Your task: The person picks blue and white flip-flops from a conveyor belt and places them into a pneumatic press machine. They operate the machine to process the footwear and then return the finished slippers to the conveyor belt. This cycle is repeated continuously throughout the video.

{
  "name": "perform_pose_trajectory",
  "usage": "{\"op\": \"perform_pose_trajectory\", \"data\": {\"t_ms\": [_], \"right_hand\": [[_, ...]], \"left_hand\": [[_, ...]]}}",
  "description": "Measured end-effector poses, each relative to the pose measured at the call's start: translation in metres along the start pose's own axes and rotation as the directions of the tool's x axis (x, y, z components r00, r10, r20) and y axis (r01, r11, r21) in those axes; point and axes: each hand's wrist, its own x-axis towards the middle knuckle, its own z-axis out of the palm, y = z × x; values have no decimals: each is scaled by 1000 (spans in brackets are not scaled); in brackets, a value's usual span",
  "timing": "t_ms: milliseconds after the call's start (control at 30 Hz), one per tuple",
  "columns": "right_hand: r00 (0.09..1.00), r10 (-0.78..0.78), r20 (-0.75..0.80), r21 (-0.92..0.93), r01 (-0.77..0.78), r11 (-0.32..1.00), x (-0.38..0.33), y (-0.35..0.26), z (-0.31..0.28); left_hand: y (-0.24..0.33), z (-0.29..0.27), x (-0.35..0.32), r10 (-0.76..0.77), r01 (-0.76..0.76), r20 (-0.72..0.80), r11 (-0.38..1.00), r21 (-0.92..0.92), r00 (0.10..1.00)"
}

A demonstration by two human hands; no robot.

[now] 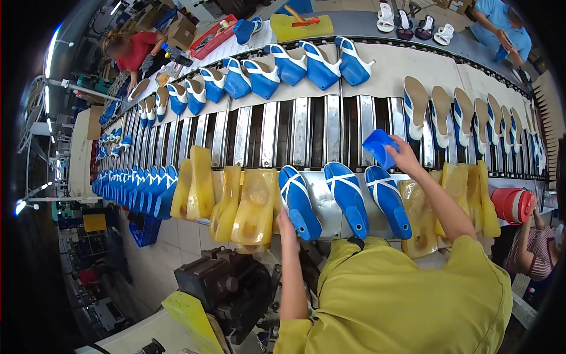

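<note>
- While our right hand (404, 154) keeps its grip clamped on a blue shoe last (378, 147) above the conveyor (306, 130),
- our left hand (288, 227) touches a blue strapped last (298, 202); we cannot tell its grip.

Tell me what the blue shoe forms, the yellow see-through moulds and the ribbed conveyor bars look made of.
Blue shoe forms with white straps: likely hard plastic, smooth, glossy highlights. Yellow see-through moulds: probably translucent resin or soft plastic, since light passes through. Ribbed conveyor bars: seemingly bare metal, with silvery reflections. The right hand holds a small blue piece, apparently plastic too.
</note>
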Motion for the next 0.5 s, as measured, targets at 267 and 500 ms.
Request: {"op": "perform_pose_trajectory", "data": {"t_ms": [267,500], "right_hand": [[988,-25,-151,26,29,999,12,12,33],[974,-201,102,37,198,980,21,-51,40]], "left_hand": [[-28,99,-80,-136,137,100,991,5,986],[-48,136,-18,-451,465,391,883,66,802]]}}
